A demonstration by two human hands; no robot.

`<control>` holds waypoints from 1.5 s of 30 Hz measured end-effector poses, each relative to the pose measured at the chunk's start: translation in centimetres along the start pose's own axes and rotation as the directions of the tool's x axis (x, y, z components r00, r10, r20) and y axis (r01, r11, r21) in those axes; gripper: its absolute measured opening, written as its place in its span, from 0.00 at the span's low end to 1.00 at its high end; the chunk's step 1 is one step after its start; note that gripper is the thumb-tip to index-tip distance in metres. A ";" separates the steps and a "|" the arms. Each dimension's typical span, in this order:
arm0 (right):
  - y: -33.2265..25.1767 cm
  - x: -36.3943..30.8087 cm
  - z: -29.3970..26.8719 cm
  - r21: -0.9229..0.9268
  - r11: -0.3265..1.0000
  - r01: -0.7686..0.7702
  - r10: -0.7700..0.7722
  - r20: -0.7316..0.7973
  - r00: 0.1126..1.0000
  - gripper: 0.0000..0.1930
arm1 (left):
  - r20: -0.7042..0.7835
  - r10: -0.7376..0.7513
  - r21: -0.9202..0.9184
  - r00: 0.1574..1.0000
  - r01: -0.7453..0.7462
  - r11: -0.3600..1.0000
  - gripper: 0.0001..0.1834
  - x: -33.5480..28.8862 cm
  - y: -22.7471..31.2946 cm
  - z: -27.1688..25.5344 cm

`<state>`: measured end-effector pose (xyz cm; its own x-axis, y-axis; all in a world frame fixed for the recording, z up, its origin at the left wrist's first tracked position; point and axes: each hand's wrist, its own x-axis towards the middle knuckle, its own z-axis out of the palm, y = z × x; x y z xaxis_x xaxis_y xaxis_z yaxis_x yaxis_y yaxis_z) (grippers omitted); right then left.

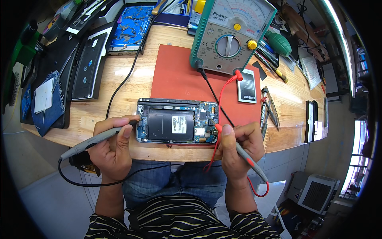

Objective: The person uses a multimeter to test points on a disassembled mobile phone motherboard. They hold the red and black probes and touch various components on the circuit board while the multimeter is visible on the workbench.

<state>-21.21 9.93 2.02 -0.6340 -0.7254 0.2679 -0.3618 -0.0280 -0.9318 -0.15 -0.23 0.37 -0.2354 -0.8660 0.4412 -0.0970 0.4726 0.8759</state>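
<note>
An opened smartphone (167, 125) lies flat at the table's front edge, its blue circuit board bare around a black battery bay. My left hand (112, 153) is closed on a grey probe with a black cable (89, 142), the tip at the board's left end. In my right hand (240, 153), a grey and red probe (251, 162) points at the board's right end; I cannot tell whether either tip touches. Beyond the phone an analog multimeter (217, 59) in a green case stands tilted, with black and red leads plugged in.
A red mat (173, 71) lies under part of the phone. On it rests a removed phone battery (247, 85). Tweezers (271, 107) lie to the right, near a green air blower (278, 43). Black trays (89, 67) and a blue parts tray (129, 26) stand at left.
</note>
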 end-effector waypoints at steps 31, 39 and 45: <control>-0.2 -0.1 -0.1 0.054 0.998 -0.037 0.036 0.012 0.999 0.11 | 0.057 -0.027 0.013 0.998 0.027 1.000 0.07 -0.1 0.2 -0.3; -0.2 0.0 0.0 0.034 0.999 -0.018 0.018 0.015 1.000 0.11 | -0.019 0.001 -0.002 1.000 -0.001 1.000 0.08 -0.1 -0.1 0.0; -0.2 0.0 -0.1 0.092 0.996 0.005 -0.008 0.024 1.000 0.10 | -0.020 0.009 -0.027 1.000 -0.009 1.000 0.08 0.0 -0.1 -0.1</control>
<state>-21.24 9.99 2.24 -0.6147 -0.7415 0.2690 -0.3011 -0.0946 -0.9489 -0.03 -0.24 0.32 -0.2165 -0.8651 0.4525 -0.0690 0.4759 0.8768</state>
